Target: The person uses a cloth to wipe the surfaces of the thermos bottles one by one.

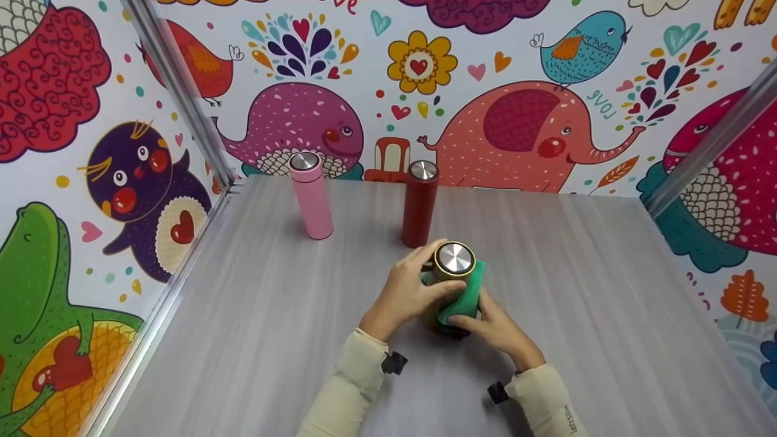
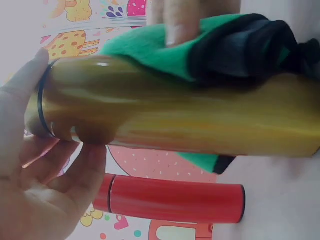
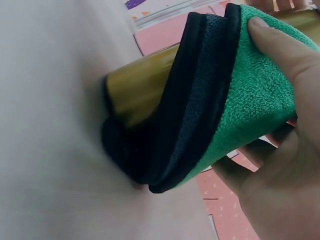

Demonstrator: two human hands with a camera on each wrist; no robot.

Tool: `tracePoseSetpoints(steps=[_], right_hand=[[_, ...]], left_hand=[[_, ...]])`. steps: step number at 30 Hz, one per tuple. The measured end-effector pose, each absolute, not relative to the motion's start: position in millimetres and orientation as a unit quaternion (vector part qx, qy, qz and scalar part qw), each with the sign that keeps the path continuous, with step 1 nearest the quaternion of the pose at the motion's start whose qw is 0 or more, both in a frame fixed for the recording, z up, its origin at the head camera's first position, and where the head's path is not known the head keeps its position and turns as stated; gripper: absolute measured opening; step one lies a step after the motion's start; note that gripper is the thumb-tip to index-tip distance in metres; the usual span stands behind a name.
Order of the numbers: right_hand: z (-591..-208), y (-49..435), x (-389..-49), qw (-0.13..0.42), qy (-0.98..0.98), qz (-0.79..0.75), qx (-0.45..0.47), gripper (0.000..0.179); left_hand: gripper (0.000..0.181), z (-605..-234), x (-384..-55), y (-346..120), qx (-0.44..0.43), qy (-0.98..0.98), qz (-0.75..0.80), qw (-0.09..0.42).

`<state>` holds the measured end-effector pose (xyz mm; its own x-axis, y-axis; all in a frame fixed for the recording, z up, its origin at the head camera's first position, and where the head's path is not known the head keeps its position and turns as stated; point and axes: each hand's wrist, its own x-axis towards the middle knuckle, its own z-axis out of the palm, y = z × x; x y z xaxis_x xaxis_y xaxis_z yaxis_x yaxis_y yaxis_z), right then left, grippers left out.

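Note:
A gold thermos bottle (image 2: 150, 120) with a shiny steel lid top stands on the table, in front of the others in the head view. My left hand (image 1: 405, 292) grips it near the top, thumb on one side and fingers on the other. Wrapped partly round its body is a green cloth (image 3: 255, 95) with a black border and a dark grey underside. My right hand (image 1: 499, 331) holds this cloth against the bottle's right side, its thumb lying on the green face. The cloth's lower edge hangs near the bottle's base in the right wrist view.
Behind the hands stands a dark red bottle (image 1: 419, 209), and a pink bottle (image 1: 312, 203) is farther left. The grey wood-grain table (image 1: 267, 315) meets cartoon-printed walls at the back and sides. Metal posts (image 1: 182, 91) frame the corners.

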<state>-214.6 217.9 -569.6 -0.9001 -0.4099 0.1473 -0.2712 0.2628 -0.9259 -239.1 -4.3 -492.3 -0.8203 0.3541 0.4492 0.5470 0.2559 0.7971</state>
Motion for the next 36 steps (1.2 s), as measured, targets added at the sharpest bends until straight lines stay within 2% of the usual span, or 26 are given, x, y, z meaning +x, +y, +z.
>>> tracePoseSetpoints(steps=[6, 10, 16, 23, 31, 36], right_hand=[[-579.4, 216.9, -217.9, 0.076, 0.782, -0.578, -0.22, 0.08], [-584.2, 216.2, -219.2, 0.086, 0.783, -0.59, -0.175, 0.079], [-578.0, 212.7, -217.5, 0.063, 0.783, -0.604, -0.137, 0.074], [-550.4, 207.0, -218.9, -0.006, 0.789, -0.595, -0.152, 0.065], [-509.1, 205.5, -215.3, -0.085, 0.776, -0.597, -0.186, 0.065], [-492.3, 208.5, -210.2, -0.117, 0.752, -0.597, -0.254, 0.065]], left_hand=[[0.078, -492.6, -250.7, -13.3, -0.316, -0.779, -0.54, 0.049], [0.077, -494.1, -259.3, -19.1, -0.333, -0.768, -0.547, 0.017], [0.08, -497.6, -264.0, -23.5, -0.321, -0.761, -0.563, -0.02], [0.066, -497.8, -266.5, -22.6, -0.328, -0.74, -0.587, -0.007], [0.062, -501.3, -267.7, -23.9, -0.338, -0.728, -0.597, 0.005], [0.063, -503.2, -267.0, -26.0, -0.336, -0.737, -0.586, 0.022]])
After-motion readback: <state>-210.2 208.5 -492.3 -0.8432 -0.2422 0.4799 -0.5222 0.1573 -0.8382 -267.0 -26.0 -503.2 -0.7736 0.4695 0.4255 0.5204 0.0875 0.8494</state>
